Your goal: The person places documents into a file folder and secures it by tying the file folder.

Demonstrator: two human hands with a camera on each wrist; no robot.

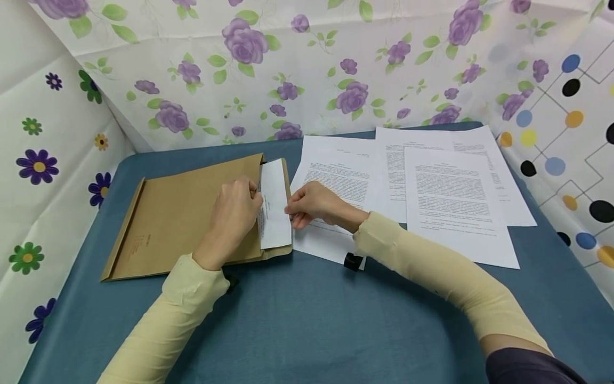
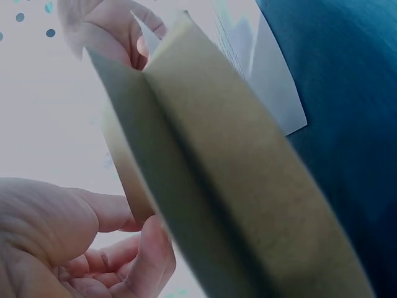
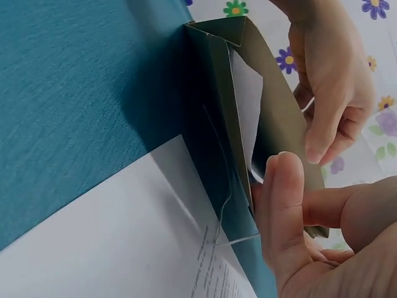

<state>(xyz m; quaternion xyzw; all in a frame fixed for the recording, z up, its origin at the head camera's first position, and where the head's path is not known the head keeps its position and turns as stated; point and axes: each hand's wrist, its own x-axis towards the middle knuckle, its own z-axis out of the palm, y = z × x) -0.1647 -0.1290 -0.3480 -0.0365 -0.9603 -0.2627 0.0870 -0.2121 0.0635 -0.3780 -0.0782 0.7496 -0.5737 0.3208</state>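
A brown kraft document envelope (image 1: 187, 213) lies on its side at the left of the table, its mouth held apart toward the right. Inside the mouth shows a white printed sheet (image 1: 275, 205), most of it hidden by the brown panels. My left hand (image 1: 233, 213) pinches the edge of the envelope's upper panel, thumb against curled forefinger in the left wrist view. At the other lip, my right hand (image 1: 312, 205) pinches the edge of the lower panel; whether its fingertips also catch the sheet is hidden. A thin string (image 3: 224, 198) hangs beside that lip in the right wrist view.
Right of the envelope, several printed sheets lie spread and overlapping, among them a front sheet (image 1: 455, 208) and a nearer-left sheet (image 1: 331, 160) partly under my right hand. A blue cloth (image 1: 307, 320) covers the table. Flowered sheeting (image 1: 244, 42) hangs behind.
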